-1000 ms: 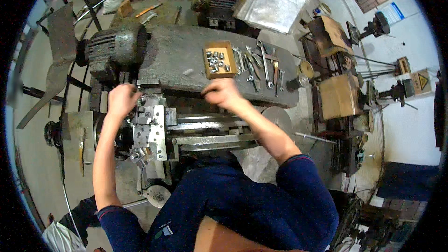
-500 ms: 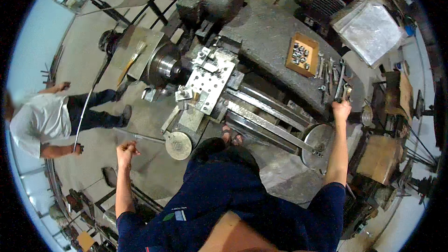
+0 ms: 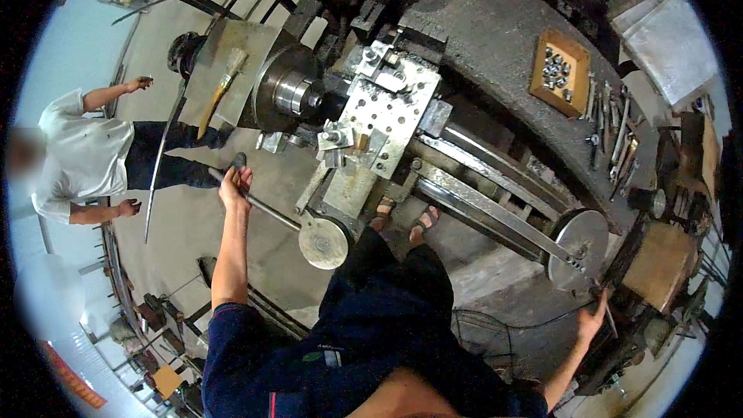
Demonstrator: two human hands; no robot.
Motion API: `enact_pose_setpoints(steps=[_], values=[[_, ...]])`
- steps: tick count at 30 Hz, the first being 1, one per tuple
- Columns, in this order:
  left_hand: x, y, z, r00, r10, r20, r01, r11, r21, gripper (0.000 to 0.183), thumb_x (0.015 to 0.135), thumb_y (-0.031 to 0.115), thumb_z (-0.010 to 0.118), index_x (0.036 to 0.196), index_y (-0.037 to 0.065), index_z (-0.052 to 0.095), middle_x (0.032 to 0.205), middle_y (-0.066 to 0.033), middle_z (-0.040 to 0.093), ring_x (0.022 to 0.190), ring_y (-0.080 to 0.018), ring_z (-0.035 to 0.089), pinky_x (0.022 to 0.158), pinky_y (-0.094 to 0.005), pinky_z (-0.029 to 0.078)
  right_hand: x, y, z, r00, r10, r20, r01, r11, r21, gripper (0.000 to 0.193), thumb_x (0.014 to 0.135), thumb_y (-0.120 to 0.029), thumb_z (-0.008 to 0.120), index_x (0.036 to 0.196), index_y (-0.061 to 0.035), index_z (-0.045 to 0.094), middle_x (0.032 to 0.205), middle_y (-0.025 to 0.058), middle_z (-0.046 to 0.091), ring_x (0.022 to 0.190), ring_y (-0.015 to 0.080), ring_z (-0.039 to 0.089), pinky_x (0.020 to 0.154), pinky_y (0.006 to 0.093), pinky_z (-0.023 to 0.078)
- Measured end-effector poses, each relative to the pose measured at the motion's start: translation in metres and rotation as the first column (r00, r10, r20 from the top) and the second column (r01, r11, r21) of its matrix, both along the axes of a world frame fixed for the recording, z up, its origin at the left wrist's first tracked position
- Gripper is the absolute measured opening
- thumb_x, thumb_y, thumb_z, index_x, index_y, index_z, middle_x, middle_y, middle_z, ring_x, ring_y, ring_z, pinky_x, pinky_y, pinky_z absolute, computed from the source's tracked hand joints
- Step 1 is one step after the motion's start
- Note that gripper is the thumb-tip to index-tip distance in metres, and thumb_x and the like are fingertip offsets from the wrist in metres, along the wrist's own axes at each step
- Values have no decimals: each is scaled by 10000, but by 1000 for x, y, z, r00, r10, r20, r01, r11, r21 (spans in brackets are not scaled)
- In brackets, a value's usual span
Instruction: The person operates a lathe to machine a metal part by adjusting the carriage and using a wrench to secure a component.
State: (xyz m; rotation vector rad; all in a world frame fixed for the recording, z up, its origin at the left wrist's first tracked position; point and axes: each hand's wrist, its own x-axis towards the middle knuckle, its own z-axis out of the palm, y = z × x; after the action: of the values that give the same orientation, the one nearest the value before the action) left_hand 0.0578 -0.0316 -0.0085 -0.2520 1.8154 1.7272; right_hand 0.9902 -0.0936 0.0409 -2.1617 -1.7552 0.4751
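My left hand (image 3: 234, 190) is at the outer end of a metal lever (image 3: 271, 213), its fingers bent about the bar. The lever runs to a round metal disc (image 3: 323, 243) at the front of a lathe's carriage (image 3: 389, 114). My right hand (image 3: 592, 322) hangs low at the right, by the lower edge of the large round end disc (image 3: 579, 248). Its fingers are stretched and apart, with a thin rod (image 3: 611, 317) right beside them. Whether the fingertips touch the rod or disc, I cannot tell.
A cardboard box (image 3: 539, 70) of small metal parts and several wrenches (image 3: 617, 128) lie on the bench. A brush (image 3: 220, 97) rests on the headstock by the chuck (image 3: 290, 97). A co-worker (image 3: 85, 147) stands at the left, near a long thin bar (image 3: 159, 178).
My right hand has left the tools on the bench and dropped beside the end disc. My left hand, closed in the air before, is now at the lever. The view has shifted.
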Motion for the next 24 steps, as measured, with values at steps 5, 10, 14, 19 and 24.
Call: enact_pose_setpoints(steps=[5,10,14,19,24], values=[[-8,25,-8,975,-213,-56,210,977,-46,196,833,119,537,913,-59,535,829,-163,617,675,-265,629,645,-333,524,66,8,-26,921,-149,359,259,924,-280,691,607,-172,643,1249,-19,440,1203,168,502,1129,358,457,950,381,363],[-69,-18,-17,840,-543,2,502,778,377,467,904,459,399,1061,23,455,871,-147,601,742,-250,608,705,-330,478,61,-9,-44,719,-184,671,534,764,-362,587,718,-235,532,1260,-30,441,1201,199,514,1082,355,501,892,396,406],[-104,-5,-57,827,-563,-6,551,811,-197,408,852,334,537,1083,-2,509,851,-117,592,638,-227,608,528,-330,476,20,-74,-57,745,-355,565,580,762,-286,636,674,-232,545,1255,6,436,1126,200,562,1010,356,547,853,394,419],[-89,56,-109,177,-954,-243,598,300,-743,336,739,213,659,903,-72,593,671,-141,615,528,-221,600,527,-342,485,2,-113,-80,750,-406,523,587,772,-243,639,675,-203,532,1269,8,426,1162,219,531,1045,348,524,857,376,411],[-110,75,-98,-502,-862,-73,33,65,-997,295,709,130,617,987,34,594,825,-170,631,764,-358,601,678,-425,483,-22,-117,-77,743,-396,539,558,812,-172,592,705,-177,507,1265,-1,434,1174,236,516,1049,360,517,862,379,416]])
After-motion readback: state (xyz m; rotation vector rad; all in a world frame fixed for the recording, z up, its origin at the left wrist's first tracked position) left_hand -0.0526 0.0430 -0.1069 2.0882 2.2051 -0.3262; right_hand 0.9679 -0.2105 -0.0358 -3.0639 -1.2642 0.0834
